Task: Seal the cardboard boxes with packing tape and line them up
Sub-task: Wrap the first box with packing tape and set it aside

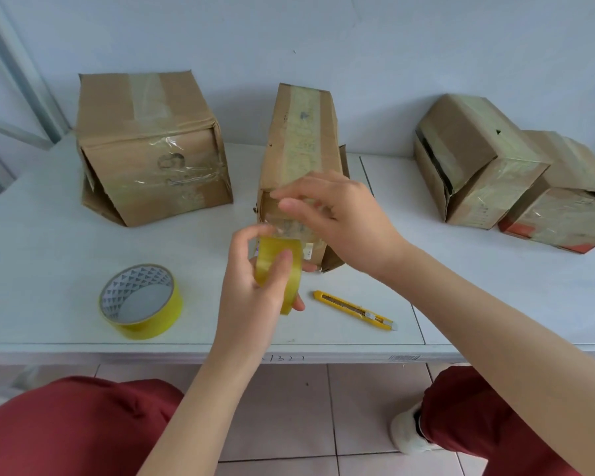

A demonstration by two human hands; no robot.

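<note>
My left hand [255, 286] grips a roll of clear yellowish packing tape [282, 269] just in front of a tall narrow cardboard box [299, 146] at the table's middle. A strip of clear tape [285, 221] runs from the roll up to my right hand [334, 214], which pinches its free end against the box's near face. A wide band of tape runs down the box's top. A larger box [152, 146] stands at the left with wrinkled tape on it. At the right sit two more taped boxes [474, 156], [564, 201], touching each other.
A second, wider yellow tape roll [140, 300] lies flat on the white table [66, 235] at front left. A yellow utility knife [354, 309] lies near the front edge, right of my left hand. A wall stands close behind the boxes. My knees in red trousers are below the table edge.
</note>
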